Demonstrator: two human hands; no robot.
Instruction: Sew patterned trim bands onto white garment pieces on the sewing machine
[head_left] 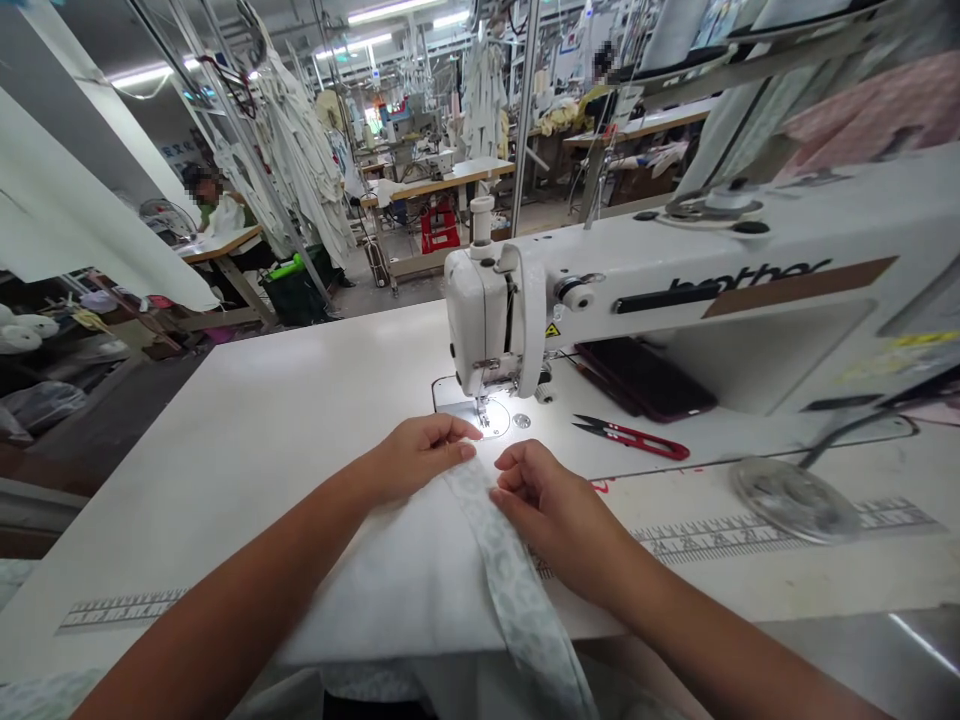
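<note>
White fabric [405, 570] with a pale green patterned strip [502, 560] along its right side hangs over the table's front edge. My left hand [420, 455] pinches the fabric's top end, just in front of the needle and presser foot [482, 408]. Close to the strip's right edge is my right hand [544, 495], thumb and fingers curled with a gap between their tips; nothing shows in that gap. The white sewing machine [480, 320] stands beyond both hands, its lamp lighting the needle plate.
Red-handled thread snips [652, 440] and a dark phone [652, 380] lie under the machine arm. A clear round disc [795, 500] rests near the printed ruler [705, 540] at right. Behind are hanging garments [300, 140], other worktables and two people.
</note>
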